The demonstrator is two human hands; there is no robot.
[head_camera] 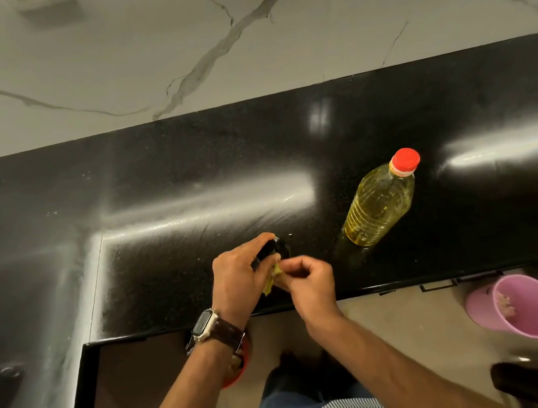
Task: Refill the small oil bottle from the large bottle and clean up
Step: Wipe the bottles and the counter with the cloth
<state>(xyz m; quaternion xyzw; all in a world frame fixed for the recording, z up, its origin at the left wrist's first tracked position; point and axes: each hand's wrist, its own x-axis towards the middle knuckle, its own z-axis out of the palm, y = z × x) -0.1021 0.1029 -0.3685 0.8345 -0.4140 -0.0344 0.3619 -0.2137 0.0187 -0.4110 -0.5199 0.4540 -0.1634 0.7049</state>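
Observation:
The large oil bottle [380,203], clear plastic with yellow oil and a red cap, stands on the black counter [154,185] right of centre. Near the counter's front edge my left hand [240,277] grips the small oil bottle [272,250], of which only the black top and a bit of yellow-green show. My right hand [307,279] touches the small bottle from the right, with its fingers curled and pinching at the bottle's side. Both hands hide most of the small bottle.
A pink bucket [521,310] stands on the floor at the lower right, under the counter's edge. A red container [238,367] sits below my left wrist. The marble wall [237,35] rises behind the counter. Dark objects lie at the far right floor.

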